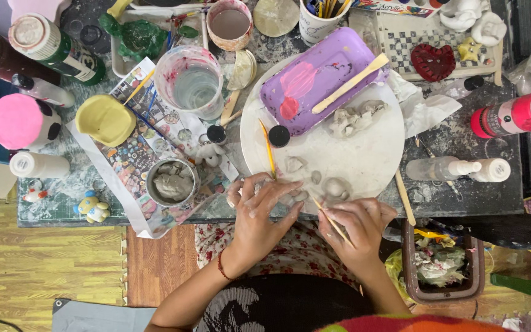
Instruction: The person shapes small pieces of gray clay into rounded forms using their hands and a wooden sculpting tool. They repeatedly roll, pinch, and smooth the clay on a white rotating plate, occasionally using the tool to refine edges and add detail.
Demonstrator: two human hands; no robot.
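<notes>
My left hand (pixel 260 209) rests at the near edge of a round white board (pixel 364 154), fingers curled over a small grey clay piece (pixel 294 197). My right hand (pixel 356 226) grips a thin wooden stick (pixel 332 222), its tip pointing at the clay under my left fingers. More grey clay bits lie on the board: a small ring (pixel 336 186), a flat scrap (pixel 294 163) and a larger lump (pixel 354 118). A purple tray (pixel 333 64) smeared with pink paint carries a flat wooden stick (pixel 351 82).
A cup of water (pixel 190 83), a tin of clay (pixel 172 182), a yellow dish (pixel 104 119), paint bottles (pixel 514 114) and brushes crowd the table. A red heart (pixel 432 61) sits on a checked tile. A brown bin (pixel 442 261) of scraps stands at my right.
</notes>
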